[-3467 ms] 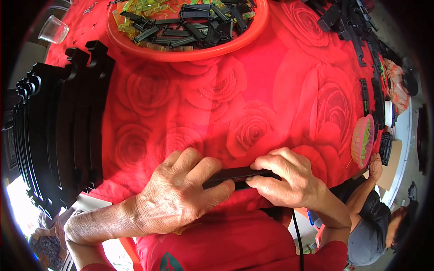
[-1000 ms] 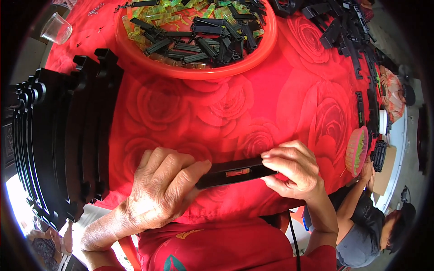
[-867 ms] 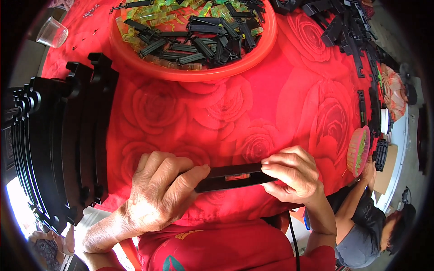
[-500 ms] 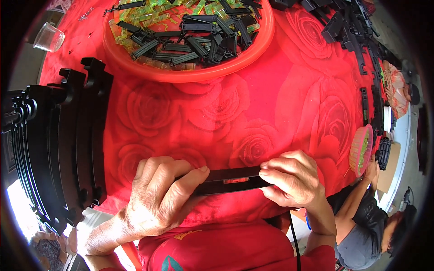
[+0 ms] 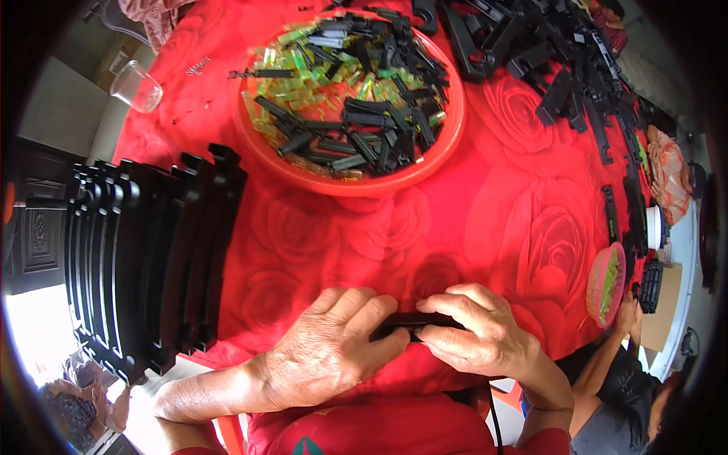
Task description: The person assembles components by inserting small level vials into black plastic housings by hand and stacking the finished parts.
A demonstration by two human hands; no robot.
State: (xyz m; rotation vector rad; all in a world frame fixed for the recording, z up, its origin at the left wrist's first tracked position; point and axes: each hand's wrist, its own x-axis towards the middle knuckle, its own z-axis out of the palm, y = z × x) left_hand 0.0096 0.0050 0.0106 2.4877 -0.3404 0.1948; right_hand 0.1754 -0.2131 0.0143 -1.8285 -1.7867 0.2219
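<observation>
Near the table's front edge, a black spirit level [image 5: 413, 319] lies crosswise between my two hands. My left hand [image 5: 337, 337] is closed around its left part, thumb along the near side. The fingers and thumb of my right hand [image 5: 478, 330] pinch its right part. Only a short dark stretch shows between the hands; its vial is hidden. Beyond my hands, a red basin [image 5: 341, 186] is heaped with yellow-green vials [image 5: 292, 64] and black plastic pieces [image 5: 368, 114].
At left stands a row of long black level bodies [image 5: 171, 265]. More black parts [image 5: 523, 57] are piled at the far right. A pink basket [image 5: 594, 292] sits at the right edge by another person's hand [image 5: 628, 315]. A clear cup [image 5: 138, 87] lies far left.
The view has shifted, so the table's things appear lower and farther right. My hands have come closer together on the spirit level, and its vial no longer shows.
</observation>
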